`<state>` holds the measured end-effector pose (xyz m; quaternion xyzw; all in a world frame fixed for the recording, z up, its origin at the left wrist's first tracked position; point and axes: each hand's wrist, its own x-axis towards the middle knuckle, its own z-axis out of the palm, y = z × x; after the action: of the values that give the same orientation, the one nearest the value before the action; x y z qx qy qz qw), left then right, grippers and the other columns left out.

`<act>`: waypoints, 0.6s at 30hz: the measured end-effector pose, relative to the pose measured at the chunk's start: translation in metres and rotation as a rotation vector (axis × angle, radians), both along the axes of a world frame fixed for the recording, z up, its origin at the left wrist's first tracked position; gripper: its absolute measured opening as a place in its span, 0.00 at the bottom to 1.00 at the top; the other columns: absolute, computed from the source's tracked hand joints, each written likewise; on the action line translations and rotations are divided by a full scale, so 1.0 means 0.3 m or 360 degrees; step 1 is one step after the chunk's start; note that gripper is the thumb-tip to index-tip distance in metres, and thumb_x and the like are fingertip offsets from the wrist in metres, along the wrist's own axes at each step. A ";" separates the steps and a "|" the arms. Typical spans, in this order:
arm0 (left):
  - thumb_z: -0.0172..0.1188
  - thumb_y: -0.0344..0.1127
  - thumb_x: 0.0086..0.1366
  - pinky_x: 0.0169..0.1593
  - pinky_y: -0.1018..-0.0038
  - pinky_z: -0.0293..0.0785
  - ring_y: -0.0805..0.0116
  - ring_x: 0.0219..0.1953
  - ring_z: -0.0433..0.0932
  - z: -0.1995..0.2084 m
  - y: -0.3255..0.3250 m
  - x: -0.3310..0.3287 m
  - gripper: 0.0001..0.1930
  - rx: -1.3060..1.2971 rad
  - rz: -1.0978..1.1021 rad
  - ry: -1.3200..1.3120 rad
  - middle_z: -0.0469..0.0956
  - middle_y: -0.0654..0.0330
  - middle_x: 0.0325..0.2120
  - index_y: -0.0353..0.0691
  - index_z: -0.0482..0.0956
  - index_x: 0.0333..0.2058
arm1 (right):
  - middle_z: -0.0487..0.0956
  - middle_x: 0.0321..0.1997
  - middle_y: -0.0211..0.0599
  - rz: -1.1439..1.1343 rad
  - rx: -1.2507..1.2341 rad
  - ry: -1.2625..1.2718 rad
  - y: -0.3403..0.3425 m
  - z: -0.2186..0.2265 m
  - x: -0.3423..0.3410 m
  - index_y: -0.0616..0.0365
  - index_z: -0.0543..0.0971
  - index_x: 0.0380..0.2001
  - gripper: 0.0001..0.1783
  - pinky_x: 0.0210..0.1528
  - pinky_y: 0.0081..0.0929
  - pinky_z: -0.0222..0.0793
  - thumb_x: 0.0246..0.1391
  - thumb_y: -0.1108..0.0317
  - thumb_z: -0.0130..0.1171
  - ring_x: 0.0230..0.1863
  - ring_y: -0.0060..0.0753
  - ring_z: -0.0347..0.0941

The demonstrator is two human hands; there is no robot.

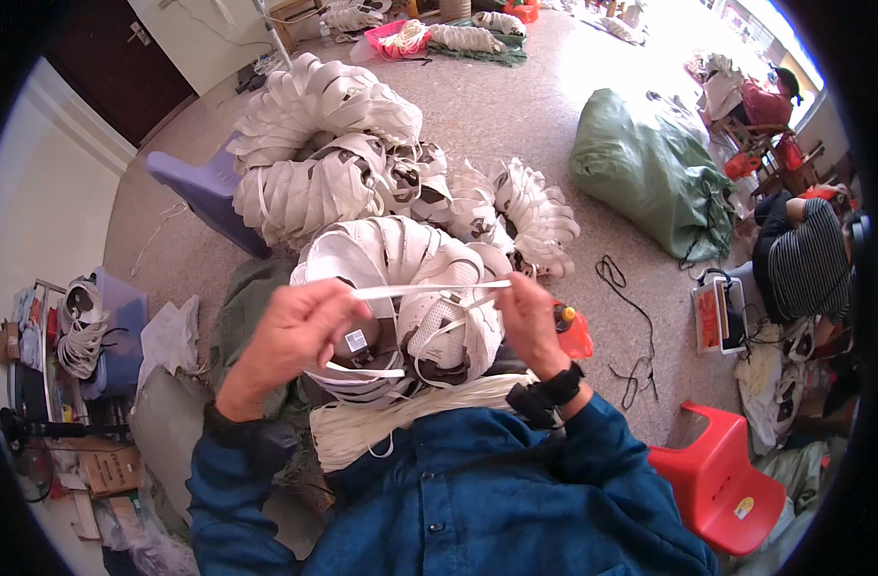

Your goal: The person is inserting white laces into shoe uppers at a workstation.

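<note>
A flat white lace point(420, 289) is drawn out almost straight between my hands. My left hand point(300, 326) pinches its left end between thumb and fingers. At the other end, my right hand point(533, 324), with a black band on the wrist, grips it too. Right beneath the lace lies a ring-shaped bundle of white shoe uppers point(391, 245) with dark linings. One upper point(439, 331) faces up below the lace, and a white label point(355, 340) shows inside the bundle. Across my lap rests a hank of cream laces point(343, 437).
More bundles of uppers point(309, 197) are heaped ahead beside a purple chair point(204, 197). A full green sack point(640, 168) lies to the right, near a black cord point(636, 326). A red stool point(722, 480) stands at lower right. Two people point(808, 254) sit at the right.
</note>
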<state>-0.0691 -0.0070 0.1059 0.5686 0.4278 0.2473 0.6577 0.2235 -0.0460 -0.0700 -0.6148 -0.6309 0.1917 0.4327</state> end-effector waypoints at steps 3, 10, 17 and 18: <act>0.52 0.35 0.75 0.26 0.79 0.67 0.80 0.22 0.67 -0.188 0.007 0.012 0.11 0.0640 -0.0247 0.0528 0.71 0.68 0.21 0.33 0.80 0.38 | 0.80 0.30 0.33 -0.0211 -0.0004 0.0460 0.004 0.049 0.103 0.62 0.78 0.34 0.14 0.34 0.24 0.71 0.70 0.67 0.47 0.30 0.21 0.74; 0.54 0.28 0.71 0.34 0.74 0.70 0.74 0.29 0.74 -0.372 0.047 0.146 0.09 0.0832 -0.0262 0.0337 0.76 0.62 0.24 0.30 0.80 0.43 | 0.81 0.31 0.32 -0.0481 0.0142 0.1091 -0.094 0.053 0.370 0.59 0.79 0.36 0.19 0.34 0.22 0.73 0.73 0.60 0.43 0.29 0.21 0.76; 0.60 0.32 0.66 0.37 0.66 0.74 0.57 0.32 0.81 -0.442 0.130 0.173 0.08 0.1192 -0.0139 0.0717 0.82 0.51 0.30 0.33 0.83 0.35 | 0.81 0.26 0.31 -0.0692 -0.0165 0.1470 -0.223 -0.049 0.361 0.58 0.78 0.34 0.17 0.30 0.20 0.73 0.71 0.60 0.45 0.25 0.21 0.76; 0.62 0.34 0.65 0.37 0.64 0.74 0.53 0.32 0.81 -0.431 0.136 0.177 0.09 0.1239 -0.0124 0.0876 0.82 0.49 0.31 0.33 0.83 0.32 | 0.81 0.26 0.31 -0.0695 -0.0164 0.1470 -0.243 -0.088 0.382 0.58 0.78 0.34 0.17 0.30 0.20 0.73 0.71 0.60 0.45 0.25 0.21 0.76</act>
<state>-0.0161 0.0337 -0.0234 0.8326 0.4401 0.2046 0.2669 0.3381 -0.1188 -0.0965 -0.6040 -0.2204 0.3793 0.6653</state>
